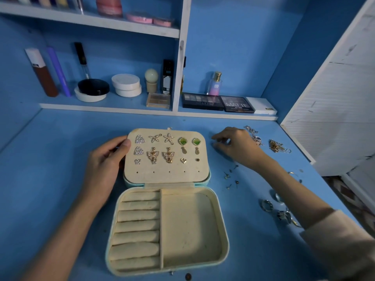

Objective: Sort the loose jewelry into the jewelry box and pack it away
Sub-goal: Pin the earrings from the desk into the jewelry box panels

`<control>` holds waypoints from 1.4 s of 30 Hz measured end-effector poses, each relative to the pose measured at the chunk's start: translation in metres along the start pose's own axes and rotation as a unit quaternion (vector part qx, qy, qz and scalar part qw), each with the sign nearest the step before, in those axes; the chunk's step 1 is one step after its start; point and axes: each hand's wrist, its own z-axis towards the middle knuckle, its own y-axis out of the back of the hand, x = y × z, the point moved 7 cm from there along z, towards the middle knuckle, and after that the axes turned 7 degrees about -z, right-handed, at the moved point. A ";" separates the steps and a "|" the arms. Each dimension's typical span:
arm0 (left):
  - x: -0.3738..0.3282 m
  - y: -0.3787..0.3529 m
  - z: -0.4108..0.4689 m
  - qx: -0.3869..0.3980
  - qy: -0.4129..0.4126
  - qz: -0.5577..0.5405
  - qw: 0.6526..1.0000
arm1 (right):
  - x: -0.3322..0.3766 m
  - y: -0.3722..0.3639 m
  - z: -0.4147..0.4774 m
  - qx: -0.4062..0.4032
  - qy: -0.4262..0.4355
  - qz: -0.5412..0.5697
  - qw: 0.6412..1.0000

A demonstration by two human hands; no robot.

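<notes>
Around the open jewelry box (221,230) on the blue table (60,155) we see tangled chains (254,136), small studs (229,177) and a cluster of rings (267,205), all to its right. Palettes (203,101) and a perfume bottle (215,84) stand on the shelf behind. Our left hand (105,159) grips the left edge of the earring panel (168,176), thumb on its face. Our right hand (235,147) sits between panel and chains, fingers curled downward; we cannot tell whether it pinches anything.

Left hand (105,159) fingers hidden behind lid (162,177), rings (267,205) blurred
</notes>
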 end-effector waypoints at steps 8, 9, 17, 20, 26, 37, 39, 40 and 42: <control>0.001 -0.001 0.001 0.004 0.001 -0.002 1.000 | -0.004 -0.002 -0.003 0.006 -0.009 0.034 0.999; 0.001 0.000 0.001 0.004 0.002 -0.004 1.000 | -0.004 -0.001 -0.006 0.011 0.002 0.036 0.999; 0.003 -0.001 0.000 0.002 0.015 -0.016 1.000 | -0.034 0.010 -0.017 0.011 -0.009 0.012 1.000; 0.003 0.001 0.001 -0.004 0.022 -0.017 1.000 | -0.032 0.010 -0.023 0.027 0.019 0.010 0.999; 0.000 0.000 -0.001 -0.005 0.018 -0.009 1.000 | -0.032 0.018 -0.032 0.022 0.000 0.059 0.998; -0.006 -0.004 -0.002 0.005 0.013 -0.008 1.000 | -0.036 0.020 -0.044 0.001 -0.023 0.027 0.999; -0.005 -0.003 -0.001 0.004 0.016 -0.009 1.000 | -0.038 0.021 -0.049 0.004 -0.022 0.030 0.999; -0.005 -0.002 -0.001 0.005 0.018 -0.010 1.000 | -0.038 0.021 -0.051 0.006 -0.017 0.031 0.999; -0.005 -0.002 -0.001 0.004 0.020 -0.013 1.000 | -0.037 0.021 -0.056 0.008 -0.009 0.028 1.000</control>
